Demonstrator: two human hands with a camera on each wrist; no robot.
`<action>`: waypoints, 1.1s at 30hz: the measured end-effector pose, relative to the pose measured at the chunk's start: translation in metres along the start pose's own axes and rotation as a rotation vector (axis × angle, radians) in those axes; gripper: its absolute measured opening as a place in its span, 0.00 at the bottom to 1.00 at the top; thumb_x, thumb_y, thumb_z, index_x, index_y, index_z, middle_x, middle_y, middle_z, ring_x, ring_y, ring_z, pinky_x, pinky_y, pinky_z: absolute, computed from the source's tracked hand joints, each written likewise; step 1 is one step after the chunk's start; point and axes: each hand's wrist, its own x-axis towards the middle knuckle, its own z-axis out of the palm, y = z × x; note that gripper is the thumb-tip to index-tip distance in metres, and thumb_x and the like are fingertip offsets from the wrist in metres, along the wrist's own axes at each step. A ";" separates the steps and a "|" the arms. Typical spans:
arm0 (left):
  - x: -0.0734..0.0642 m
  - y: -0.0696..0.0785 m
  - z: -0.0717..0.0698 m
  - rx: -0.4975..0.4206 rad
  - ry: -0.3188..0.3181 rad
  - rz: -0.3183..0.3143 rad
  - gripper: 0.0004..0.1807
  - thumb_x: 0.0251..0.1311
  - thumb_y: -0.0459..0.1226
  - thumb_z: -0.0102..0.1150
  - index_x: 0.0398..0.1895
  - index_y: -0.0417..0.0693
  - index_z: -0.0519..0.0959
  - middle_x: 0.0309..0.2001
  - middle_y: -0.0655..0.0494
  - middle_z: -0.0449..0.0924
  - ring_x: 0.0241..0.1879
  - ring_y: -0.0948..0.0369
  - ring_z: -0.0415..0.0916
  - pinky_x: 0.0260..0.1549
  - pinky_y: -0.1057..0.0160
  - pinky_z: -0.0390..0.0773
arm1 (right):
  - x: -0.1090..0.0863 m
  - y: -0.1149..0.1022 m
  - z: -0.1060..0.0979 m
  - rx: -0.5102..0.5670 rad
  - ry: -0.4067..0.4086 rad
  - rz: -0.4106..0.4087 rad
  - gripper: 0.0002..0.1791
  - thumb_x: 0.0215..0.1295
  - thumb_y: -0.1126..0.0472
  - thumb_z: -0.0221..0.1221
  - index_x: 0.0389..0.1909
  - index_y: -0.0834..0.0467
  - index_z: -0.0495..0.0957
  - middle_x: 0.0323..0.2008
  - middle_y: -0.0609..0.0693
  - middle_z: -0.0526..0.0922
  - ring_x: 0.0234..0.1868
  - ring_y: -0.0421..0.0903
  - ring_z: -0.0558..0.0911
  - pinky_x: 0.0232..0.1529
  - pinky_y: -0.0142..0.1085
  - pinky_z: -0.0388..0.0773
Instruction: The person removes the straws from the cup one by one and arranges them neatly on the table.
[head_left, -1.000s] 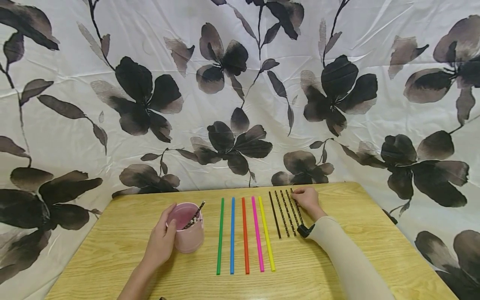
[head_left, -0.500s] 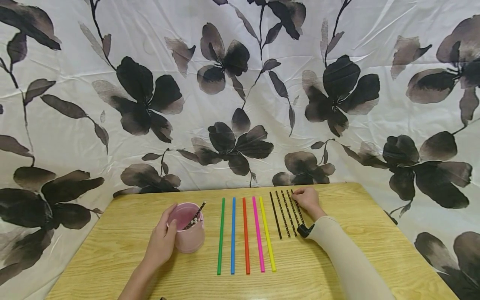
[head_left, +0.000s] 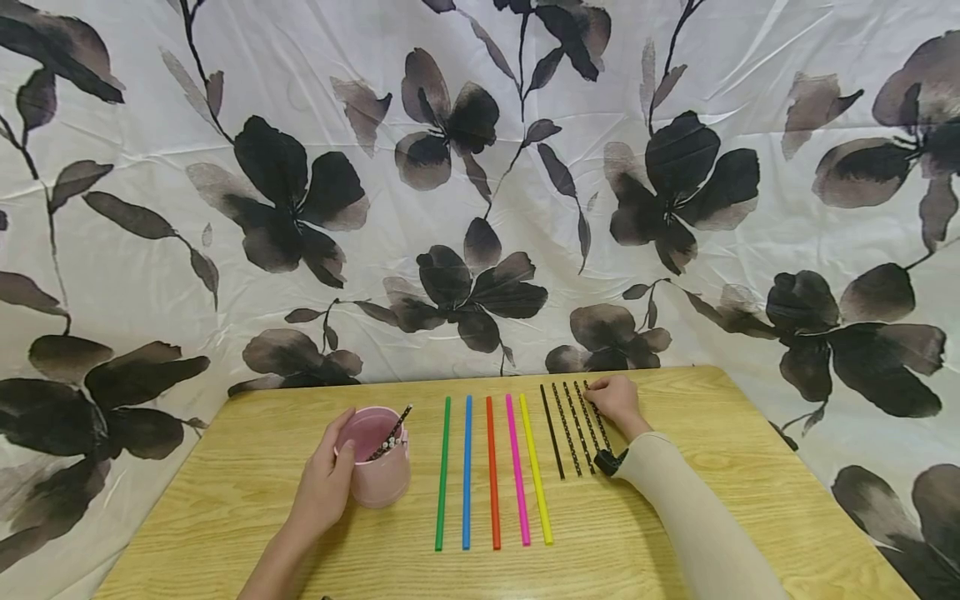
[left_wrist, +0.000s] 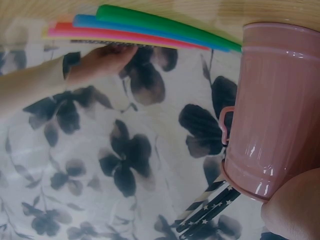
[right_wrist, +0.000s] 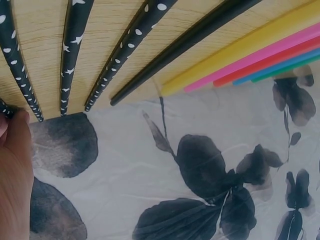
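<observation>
My left hand [head_left: 322, 479] grips a small pink bucket [head_left: 381, 485] from its left side, thumb near the rim. Several black-and-white patterned straws [left_wrist: 207, 207] stick out of the bucket's mouth; one is striped, others carry stars. At the far right of the row, my right hand [head_left: 618, 403] pinches the far end of a dark patterned straw [head_left: 601, 423] lying on the table. Left of it lie a dotted straw [right_wrist: 21, 75], a star-patterned straw [right_wrist: 70, 65], another dotted straw [right_wrist: 120, 52] and a plain black straw [right_wrist: 175, 55], side by side.
Between bucket and dark straws lie longer straws in a row: green [head_left: 443, 475], blue [head_left: 467, 475], red [head_left: 492, 475], pink [head_left: 517, 475] and yellow [head_left: 536, 475]. The wooden table [head_left: 210, 500] ends at a floral cloth [head_left: 480, 192] hanging behind it.
The view shifts very slightly. Otherwise both hands, the bucket and the straws stay in place.
</observation>
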 end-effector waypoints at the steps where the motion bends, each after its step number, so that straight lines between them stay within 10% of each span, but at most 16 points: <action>1: 0.000 0.000 0.000 -0.002 0.001 -0.002 0.23 0.66 0.40 0.37 0.64 0.61 0.56 0.60 0.51 0.62 0.56 0.53 0.62 0.50 0.48 0.64 | 0.000 0.000 0.000 0.001 0.001 -0.001 0.10 0.49 0.56 0.63 0.29 0.58 0.83 0.28 0.51 0.82 0.29 0.49 0.77 0.32 0.42 0.74; 33: -0.001 -0.002 0.001 0.005 0.002 0.008 0.23 0.66 0.39 0.37 0.65 0.58 0.55 0.60 0.52 0.62 0.57 0.54 0.61 0.51 0.48 0.64 | -0.002 0.001 0.001 0.034 0.021 0.008 0.09 0.49 0.57 0.63 0.28 0.59 0.83 0.28 0.52 0.81 0.30 0.50 0.77 0.31 0.42 0.74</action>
